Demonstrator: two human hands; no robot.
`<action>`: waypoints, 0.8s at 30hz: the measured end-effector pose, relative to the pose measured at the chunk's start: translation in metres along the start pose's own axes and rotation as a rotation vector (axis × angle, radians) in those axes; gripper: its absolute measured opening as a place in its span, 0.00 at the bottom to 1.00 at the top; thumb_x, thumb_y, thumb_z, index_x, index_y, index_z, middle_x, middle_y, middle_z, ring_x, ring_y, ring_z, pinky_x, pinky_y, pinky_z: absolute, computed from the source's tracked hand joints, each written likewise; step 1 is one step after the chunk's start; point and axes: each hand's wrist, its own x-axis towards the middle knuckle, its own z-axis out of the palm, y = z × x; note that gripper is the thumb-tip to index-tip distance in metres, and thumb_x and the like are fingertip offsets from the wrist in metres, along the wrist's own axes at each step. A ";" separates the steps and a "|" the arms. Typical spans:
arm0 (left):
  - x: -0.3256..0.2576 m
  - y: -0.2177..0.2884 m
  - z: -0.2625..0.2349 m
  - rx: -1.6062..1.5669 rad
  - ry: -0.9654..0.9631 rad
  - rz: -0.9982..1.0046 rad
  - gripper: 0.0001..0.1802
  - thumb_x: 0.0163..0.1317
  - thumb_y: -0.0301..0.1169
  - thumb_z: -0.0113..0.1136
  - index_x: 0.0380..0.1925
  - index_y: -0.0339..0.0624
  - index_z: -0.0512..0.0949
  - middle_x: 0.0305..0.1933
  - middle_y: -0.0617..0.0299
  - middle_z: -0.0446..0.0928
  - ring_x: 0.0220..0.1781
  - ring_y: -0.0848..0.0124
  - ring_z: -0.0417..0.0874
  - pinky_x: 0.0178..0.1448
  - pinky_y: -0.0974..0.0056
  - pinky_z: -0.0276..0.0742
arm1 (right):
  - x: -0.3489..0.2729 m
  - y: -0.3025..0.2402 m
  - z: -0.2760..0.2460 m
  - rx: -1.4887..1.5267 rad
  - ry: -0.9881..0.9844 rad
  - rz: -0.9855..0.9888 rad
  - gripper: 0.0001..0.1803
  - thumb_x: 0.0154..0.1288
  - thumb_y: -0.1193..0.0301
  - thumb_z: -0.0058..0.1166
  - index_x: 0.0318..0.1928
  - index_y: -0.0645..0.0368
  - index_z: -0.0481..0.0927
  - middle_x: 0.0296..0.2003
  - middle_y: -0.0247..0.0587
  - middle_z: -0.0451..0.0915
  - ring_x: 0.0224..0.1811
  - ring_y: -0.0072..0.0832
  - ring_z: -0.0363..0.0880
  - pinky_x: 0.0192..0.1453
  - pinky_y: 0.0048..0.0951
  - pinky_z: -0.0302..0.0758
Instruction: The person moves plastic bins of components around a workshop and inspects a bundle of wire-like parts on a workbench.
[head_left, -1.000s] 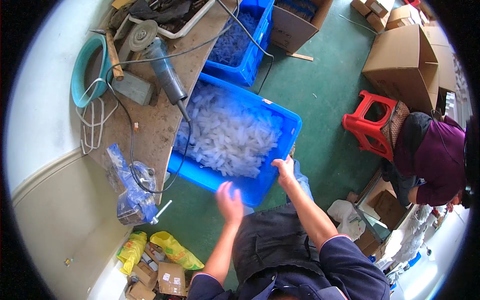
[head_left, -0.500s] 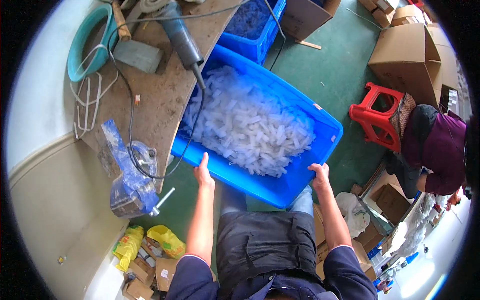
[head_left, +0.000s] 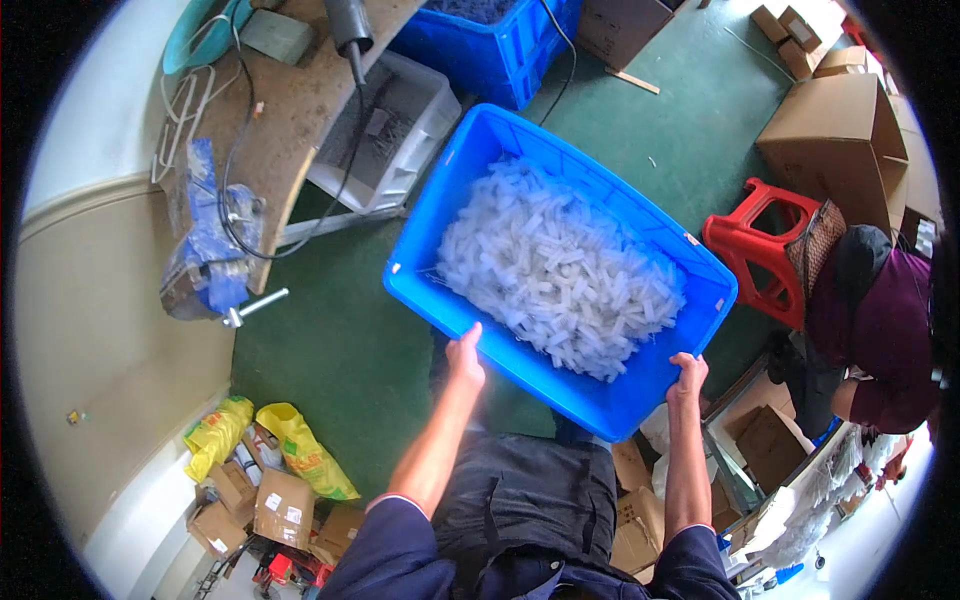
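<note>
A large blue plastic bin (head_left: 430,304) is held up in front of me, tilted in the view. Inside it lies a heap of small whitish translucent strips (head_left: 560,265). My left hand (head_left: 465,358) is closed on the near rim, thumb on top and fingers hidden below the edge. Near the right corner of that same rim my right hand (head_left: 687,378) grips the bin, also with its fingers mostly out of sight.
A wooden workbench (head_left: 285,125) with a blue vise (head_left: 215,235) and a hanging black cable stands left. Beyond are a grey bin (head_left: 420,140) and another blue bin (head_left: 510,60). On the right, a person in purple (head_left: 880,320) sits by a red stool (head_left: 750,235); cartons (head_left: 835,140) stand behind.
Both hands have carried the blue bin rightward, away from the workbench. The grey bin under the bench edge has come into sight, and the view has shifted.
</note>
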 end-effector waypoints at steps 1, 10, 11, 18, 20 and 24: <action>-0.006 -0.022 -0.001 -0.023 0.013 -0.032 0.15 0.61 0.25 0.66 0.48 0.36 0.80 0.50 0.58 0.81 0.51 0.65 0.81 0.58 0.58 0.76 | 0.006 -0.003 -0.017 -0.031 0.002 0.007 0.13 0.40 0.83 0.52 0.32 0.63 0.77 0.26 0.35 0.78 0.27 0.26 0.75 0.35 0.27 0.73; 0.022 -0.129 -0.070 -0.114 0.065 -0.105 0.21 0.57 0.24 0.69 0.52 0.39 0.78 0.54 0.60 0.79 0.55 0.62 0.79 0.62 0.54 0.74 | 0.026 0.038 -0.040 -0.163 -0.097 -0.018 0.11 0.42 0.83 0.52 0.31 0.60 0.77 0.25 0.30 0.76 0.25 0.22 0.72 0.33 0.25 0.70; 0.037 -0.131 -0.087 -0.134 0.097 -0.100 0.21 0.57 0.24 0.69 0.51 0.39 0.78 0.53 0.59 0.79 0.55 0.61 0.79 0.62 0.53 0.74 | 0.021 0.048 -0.021 -0.155 -0.133 -0.001 0.12 0.42 0.83 0.51 0.31 0.60 0.77 0.25 0.30 0.76 0.25 0.22 0.71 0.33 0.25 0.70; 0.121 -0.075 -0.208 -0.267 0.181 -0.162 0.23 0.58 0.24 0.67 0.55 0.40 0.76 0.55 0.58 0.78 0.56 0.58 0.78 0.64 0.49 0.74 | -0.005 0.171 0.116 -0.262 -0.226 -0.012 0.10 0.46 0.81 0.52 0.33 0.61 0.78 0.24 0.29 0.75 0.24 0.19 0.71 0.29 0.23 0.68; 0.142 -0.060 -0.257 -0.255 0.213 -0.135 0.24 0.59 0.24 0.66 0.56 0.41 0.76 0.56 0.57 0.78 0.57 0.58 0.78 0.65 0.49 0.74 | -0.018 0.208 0.155 -0.293 -0.265 0.063 0.12 0.45 0.81 0.54 0.34 0.62 0.79 0.24 0.30 0.75 0.23 0.19 0.70 0.29 0.24 0.68; 0.196 -0.033 -0.351 -0.291 0.266 -0.085 0.24 0.58 0.22 0.66 0.55 0.41 0.76 0.56 0.57 0.78 0.56 0.57 0.78 0.64 0.46 0.74 | -0.060 0.270 0.245 -0.416 -0.309 0.066 0.17 0.43 0.82 0.55 0.39 0.62 0.81 0.22 0.27 0.74 0.20 0.17 0.67 0.25 0.24 0.64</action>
